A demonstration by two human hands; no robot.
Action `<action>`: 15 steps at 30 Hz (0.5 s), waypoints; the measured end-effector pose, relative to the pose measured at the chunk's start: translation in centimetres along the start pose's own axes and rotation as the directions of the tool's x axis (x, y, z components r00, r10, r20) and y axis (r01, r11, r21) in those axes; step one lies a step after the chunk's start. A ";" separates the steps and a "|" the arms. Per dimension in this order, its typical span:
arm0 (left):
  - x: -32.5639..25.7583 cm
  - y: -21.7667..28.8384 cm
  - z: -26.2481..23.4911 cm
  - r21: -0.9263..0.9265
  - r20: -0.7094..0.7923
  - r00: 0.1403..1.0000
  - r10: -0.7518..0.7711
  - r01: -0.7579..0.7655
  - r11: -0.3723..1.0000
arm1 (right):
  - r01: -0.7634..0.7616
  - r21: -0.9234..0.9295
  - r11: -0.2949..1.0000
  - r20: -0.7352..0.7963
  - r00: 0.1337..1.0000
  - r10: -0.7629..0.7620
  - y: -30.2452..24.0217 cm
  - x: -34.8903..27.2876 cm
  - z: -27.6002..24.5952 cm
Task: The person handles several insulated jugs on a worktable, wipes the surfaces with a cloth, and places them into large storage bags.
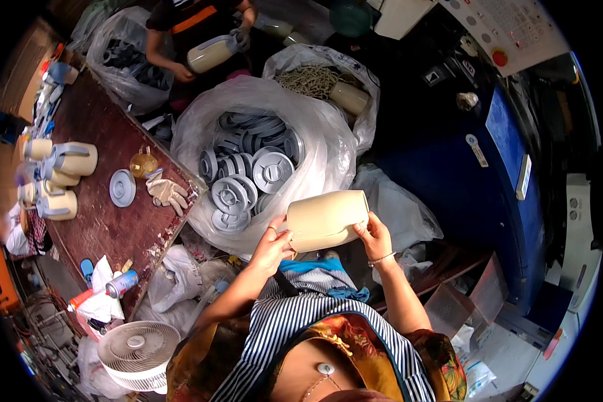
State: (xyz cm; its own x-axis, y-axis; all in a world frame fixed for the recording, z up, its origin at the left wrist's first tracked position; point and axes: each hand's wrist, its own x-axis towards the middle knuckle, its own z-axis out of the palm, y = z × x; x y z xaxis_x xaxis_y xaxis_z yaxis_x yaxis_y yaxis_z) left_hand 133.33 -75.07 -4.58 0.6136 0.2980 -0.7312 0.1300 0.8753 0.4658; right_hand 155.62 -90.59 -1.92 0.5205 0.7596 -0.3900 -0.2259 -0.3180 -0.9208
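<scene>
Between my two hands lies a cream plastic jug body [325, 218], tilted on its side in front of my apron. My left hand [273, 246] grips its left end from below. At the other end, my right hand [375, 239] is closed on it, thumb on the near side. Just beyond the jug body stands a large clear plastic bag [318, 151] full of round grey lids [273, 172]. No handle shows on the piece I hold.
A dark red table [107, 224] at left bears cream jugs [74, 159] with grey handles, a grey lid [122, 187], a glove [167, 192] and a spray can [122, 284]. A white fan [137, 348] stands near left, a blue machine [469, 181] right. Across, another person [197, 33] holds a jug.
</scene>
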 end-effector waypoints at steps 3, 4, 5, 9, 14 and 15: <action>1.0 0.3 1.2 -0.009 0.039 0.999 -0.008 0.008 1.000 | 0.034 -0.085 0.996 -0.145 0.988 -0.046 0.1 0.1 0.0; 1.3 0.7 2.1 -0.001 0.052 0.999 0.011 -0.011 1.000 | 0.046 -0.049 0.998 -0.159 0.986 -0.053 -0.1 0.2 0.0; 1.5 1.1 2.9 0.021 -0.023 0.999 -0.039 0.040 0.999 | 0.059 -0.015 0.998 -0.172 0.983 -0.061 -0.3 0.4 -0.1; 4.2 2.2 5.0 0.003 0.041 0.999 -0.007 0.007 1.000 | 0.217 0.055 0.975 -0.185 0.962 -0.203 0.2 2.2 -2.2; 9.3 4.7 8.2 -0.351 0.067 0.997 0.032 -0.007 0.936 | 0.123 0.320 0.939 -0.588 0.803 0.096 0.7 7.3 -4.0; 10.0 4.5 8.5 -0.409 0.070 0.998 0.006 0.024 0.912 | -0.034 0.531 0.847 -0.401 0.871 0.286 2.4 8.0 -4.3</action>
State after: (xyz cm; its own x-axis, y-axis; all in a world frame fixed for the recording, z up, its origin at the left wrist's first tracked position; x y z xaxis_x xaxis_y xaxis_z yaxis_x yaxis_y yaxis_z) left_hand 146.64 -71.35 -5.58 0.6676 0.2753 -0.6917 -0.1853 0.9613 0.2038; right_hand 162.77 -87.71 -7.31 0.7185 0.3430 -0.6051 -0.6458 0.0059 -0.7635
